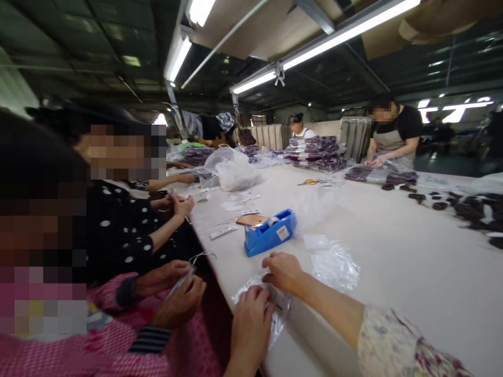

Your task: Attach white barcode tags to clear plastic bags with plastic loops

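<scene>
A clear plastic bag (pixel 280 319) with a label inside lies at the near edge of the white table (pixel 393 272). My left hand (pixel 251 319) rests over the bag's left side, fingers together and pressing on it. At the bag's far side is my right hand (pixel 283 271), its fingers bent and closed on the plastic. Just beyond stands a blue tape dispenser (pixel 269 234) with a roll of tape. A pile of clear bags (pixel 334 264) lies right of it.
Left, a person in pink (pixel 129 335) handles a small item close by; another wears dotted black (pixel 118 225). Farther off are a brown phone-like object (pixel 251 220), scissors (pixel 310 182), a crumpled bag (pixel 236 170), stacked packages (pixel 314 152) and dark bundles (pixel 479 209).
</scene>
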Action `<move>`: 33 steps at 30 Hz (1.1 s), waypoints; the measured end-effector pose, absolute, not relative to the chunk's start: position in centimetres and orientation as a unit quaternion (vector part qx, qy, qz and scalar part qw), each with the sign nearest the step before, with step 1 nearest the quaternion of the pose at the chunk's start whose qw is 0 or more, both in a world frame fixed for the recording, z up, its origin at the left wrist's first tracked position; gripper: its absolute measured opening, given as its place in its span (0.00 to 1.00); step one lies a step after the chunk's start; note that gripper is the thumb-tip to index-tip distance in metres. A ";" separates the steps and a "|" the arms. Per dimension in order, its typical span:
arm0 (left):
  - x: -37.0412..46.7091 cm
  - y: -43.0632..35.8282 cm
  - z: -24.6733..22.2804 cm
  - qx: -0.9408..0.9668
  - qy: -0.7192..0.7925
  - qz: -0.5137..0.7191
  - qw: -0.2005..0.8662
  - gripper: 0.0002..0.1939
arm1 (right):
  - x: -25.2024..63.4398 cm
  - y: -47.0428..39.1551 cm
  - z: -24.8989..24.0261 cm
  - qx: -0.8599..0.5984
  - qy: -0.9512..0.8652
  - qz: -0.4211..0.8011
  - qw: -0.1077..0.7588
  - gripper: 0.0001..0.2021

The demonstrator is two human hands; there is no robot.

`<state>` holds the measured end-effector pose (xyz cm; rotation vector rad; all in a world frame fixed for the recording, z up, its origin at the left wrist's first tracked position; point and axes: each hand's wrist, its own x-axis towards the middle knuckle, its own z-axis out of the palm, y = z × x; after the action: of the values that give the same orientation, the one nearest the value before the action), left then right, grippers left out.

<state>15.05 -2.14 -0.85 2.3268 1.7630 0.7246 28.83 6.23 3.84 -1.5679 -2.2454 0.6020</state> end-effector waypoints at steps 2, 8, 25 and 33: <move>14.7 -1.4 -0.7 0.782 0.574 0.235 0.065 0.10 | 32.4 6.4 4.9 -0.571 -0.785 0.169 0.170 0.14; 14.3 -0.7 -0.3 0.771 0.555 0.301 0.086 0.09 | 46.0 3.4 4.8 -0.625 -0.759 0.089 0.162 0.17; 26.7 -6.4 -0.1 0.699 0.437 0.397 0.403 0.08 | 49.5 -1.7 -1.9 -0.603 -0.709 0.026 0.364 0.07; 30.4 -5.1 0.5 0.341 0.419 0.498 0.679 0.25 | 45.2 -5.3 0.2 -0.466 -0.803 0.018 0.371 0.08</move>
<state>30.40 -5.14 0.47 0.7659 0.9402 1.1179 45.20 -5.34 0.16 -1.1949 -2.0592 0.0453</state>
